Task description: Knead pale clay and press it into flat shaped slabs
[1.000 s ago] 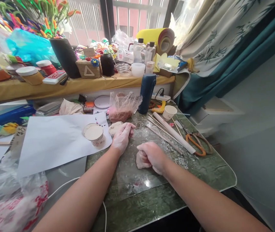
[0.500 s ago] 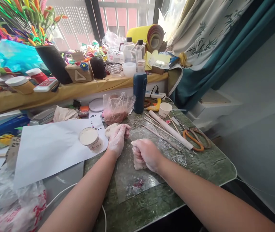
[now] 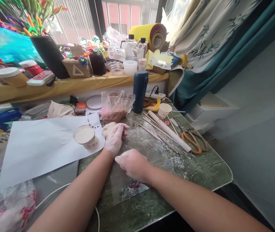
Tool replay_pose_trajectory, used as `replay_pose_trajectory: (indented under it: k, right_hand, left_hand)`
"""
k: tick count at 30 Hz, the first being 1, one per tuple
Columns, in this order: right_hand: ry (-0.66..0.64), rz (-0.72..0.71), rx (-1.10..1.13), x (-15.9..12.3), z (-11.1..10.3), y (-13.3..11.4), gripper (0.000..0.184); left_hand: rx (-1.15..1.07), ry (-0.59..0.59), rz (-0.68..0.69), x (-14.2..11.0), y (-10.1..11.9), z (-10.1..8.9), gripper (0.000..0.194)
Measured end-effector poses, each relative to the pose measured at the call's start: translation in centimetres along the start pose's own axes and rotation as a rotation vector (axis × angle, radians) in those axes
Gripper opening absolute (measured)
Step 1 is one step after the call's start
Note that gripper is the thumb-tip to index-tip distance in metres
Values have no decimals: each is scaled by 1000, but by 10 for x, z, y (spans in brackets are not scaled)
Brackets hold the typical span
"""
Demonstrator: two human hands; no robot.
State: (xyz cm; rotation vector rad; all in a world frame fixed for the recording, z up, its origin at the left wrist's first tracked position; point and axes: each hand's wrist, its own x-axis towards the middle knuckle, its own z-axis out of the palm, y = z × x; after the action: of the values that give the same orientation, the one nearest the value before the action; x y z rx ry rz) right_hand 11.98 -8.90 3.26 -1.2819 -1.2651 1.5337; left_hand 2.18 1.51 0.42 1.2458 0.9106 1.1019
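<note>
My left hand (image 3: 114,139), dusted with white, rests at the sheet's far left edge. Its fingers are curled in, and whatever they may hold is hidden. Right beside it, partly behind the hand, sits a lump of pale clay (image 3: 108,129). My right hand (image 3: 132,164) is closed over the clear plastic sheet (image 3: 118,191), knuckles up, close to my left wrist. The pale clay piece seen under it earlier is now covered; I cannot tell whether it is gripped. Reddish smears (image 3: 134,185) mark the sheet near me.
A paper cup of pale material (image 3: 84,135) stands on white paper (image 3: 41,138). Behind are a bag of reddish clay (image 3: 114,112) and a dark blue bottle (image 3: 139,93). To the right lie a rolling pin (image 3: 168,130), thin sticks, scissors (image 3: 192,141) and a small cup (image 3: 164,110).
My right hand has moved left and towards me, and the clay piece beneath it has gone out of sight. The left hand stays nearly in place. The view has shifted slightly.
</note>
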Motion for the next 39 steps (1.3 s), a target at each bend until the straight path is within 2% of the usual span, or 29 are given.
replay_pose_trajectory:
  k: [7, 12, 15, 18, 23, 25, 26, 29, 30, 31, 33, 34, 39]
  right_hand:
    - [-111, -70, 121, -17, -12, 6, 47]
    - [-42, -92, 387, -17, -27, 6, 49]
    - [-4, -105, 309, -21, -32, 8, 47]
    - [-49, -102, 158, -22, -30, 11, 47]
    - [-109, -15, 324, -13, -29, 11, 52]
    - [-116, -38, 239, -14, -36, 6, 51]
    - [-77, -61, 166, -16, -41, 2, 49]
    - [141, -79, -252, -31, -57, -6, 31]
    - [195, -69, -431, -37, -61, -6, 34]
    - [215, -59, -603, -43, -63, -4, 47]
    - [189, -52, -862, -51, -63, 3, 70]
    - [164, -49, -941, -54, -61, 8, 75]
    - [116, -42, -1025, -52, -54, 16, 64]
  left_hand:
    - [-44, 2, -2, -2, 1, 2, 31]
    - [-58, -9, 5, -3, 1, 1, 31]
    - [-53, -7, -6, -3, 1, 2, 31]
    - [-47, -8, -24, -2, 1, 1, 31]
    - [-52, -18, -7, -2, 1, 0, 30]
    - [-58, -19, 3, -3, 1, 0, 31]
    - [-60, -21, 2, -3, 0, 0, 32]
    - [-69, -24, -11, -3, -3, -1, 36]
    - [-71, -25, -12, -2, -5, -1, 37]
    - [-71, -27, -10, -2, -7, -2, 38]
    - [-66, -36, -1, -1, -10, -2, 40]
    - [-63, -42, 4, 0, -11, -2, 41]
    - [-50, -54, 5, -1, -11, -2, 39]
